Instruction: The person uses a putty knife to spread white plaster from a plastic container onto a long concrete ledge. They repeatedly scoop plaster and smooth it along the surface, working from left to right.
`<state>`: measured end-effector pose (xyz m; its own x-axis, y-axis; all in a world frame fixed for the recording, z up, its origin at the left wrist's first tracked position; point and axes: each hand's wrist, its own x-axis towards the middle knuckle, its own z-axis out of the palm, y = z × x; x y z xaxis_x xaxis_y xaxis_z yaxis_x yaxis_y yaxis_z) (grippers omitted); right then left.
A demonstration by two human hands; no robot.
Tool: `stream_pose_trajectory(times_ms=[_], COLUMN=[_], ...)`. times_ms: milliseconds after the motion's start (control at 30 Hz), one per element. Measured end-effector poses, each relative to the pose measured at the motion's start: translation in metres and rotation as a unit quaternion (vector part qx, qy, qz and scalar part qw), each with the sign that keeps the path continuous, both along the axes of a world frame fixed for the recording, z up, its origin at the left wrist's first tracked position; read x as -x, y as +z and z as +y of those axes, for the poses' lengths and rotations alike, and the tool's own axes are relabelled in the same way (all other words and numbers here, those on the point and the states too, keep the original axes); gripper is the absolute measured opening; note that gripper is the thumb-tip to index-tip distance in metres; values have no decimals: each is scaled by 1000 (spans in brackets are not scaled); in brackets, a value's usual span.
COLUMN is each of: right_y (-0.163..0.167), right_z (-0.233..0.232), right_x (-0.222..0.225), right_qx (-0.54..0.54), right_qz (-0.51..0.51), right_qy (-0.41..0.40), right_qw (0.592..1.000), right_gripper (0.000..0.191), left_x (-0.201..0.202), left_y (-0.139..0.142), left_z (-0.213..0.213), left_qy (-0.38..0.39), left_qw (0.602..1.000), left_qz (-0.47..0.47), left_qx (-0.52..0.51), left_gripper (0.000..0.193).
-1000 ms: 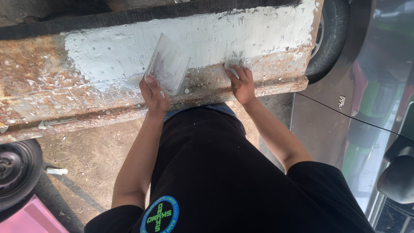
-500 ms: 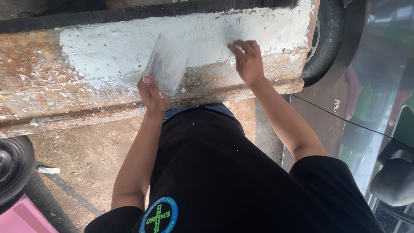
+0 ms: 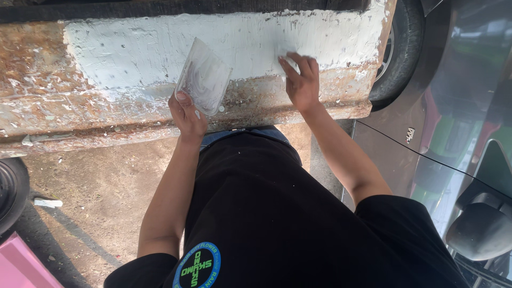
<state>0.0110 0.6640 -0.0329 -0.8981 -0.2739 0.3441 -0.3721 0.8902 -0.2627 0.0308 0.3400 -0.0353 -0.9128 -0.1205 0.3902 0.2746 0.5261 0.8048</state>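
My left hand (image 3: 186, 114) grips the lower edge of a flat translucent mixing board (image 3: 204, 76) smeared with white filler, tilted against the rusty vehicle panel (image 3: 37, 90). My right hand (image 3: 301, 80) lies fingers-flat on the white filler patch (image 3: 160, 48) that covers the panel's upper part. It presses a small pale spreader (image 3: 284, 52), which is mostly hidden under the fingers. The two hands are about a board's width apart.
A black tyre (image 3: 397, 58) stands at the panel's right end. A dark car body (image 3: 458, 133) with a side mirror (image 3: 482, 229) fills the right. Dirt ground (image 3: 90, 197), another tyre (image 3: 10, 186) and a pink object (image 3: 21, 266) lie lower left.
My right hand has slid up from the rusty lower lip onto the white filler patch. My left hand still holds the board in the same place.
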Motion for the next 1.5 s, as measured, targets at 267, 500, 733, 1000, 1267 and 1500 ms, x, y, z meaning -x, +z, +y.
stream_pose_trajectory(times_ms=[267,500,733,1000,1267,1500], right_y=[-6,-18,-31,-17,3,33], right_z=[-3,23,18,36,31,14], right_x=[-46,-35,-41,-50,-20,-22], right_qx=[6,23,12,54,65,515], right_qz=[-79,6,-41,-24,-52,-199], right_qy=[100,10,27,14,18,-228], right_qw=[992,1000,999,998,996,802], right_gripper=[44,49,45,47,47,22], left_x=[-12,-24,-28,-25,-8,3], left_y=[-11,-29,-48,-42,-8,23], left_z=[12,26,44,51,63,75], left_qy=[17,34,22,13,22,24], left_qw=[999,949,992,991,935,927], left_qz=[37,-187,10,-96,-320,-303], left_qx=[-5,-251,126,92,-150,-219], left_gripper=[48,42,62,47,78,81])
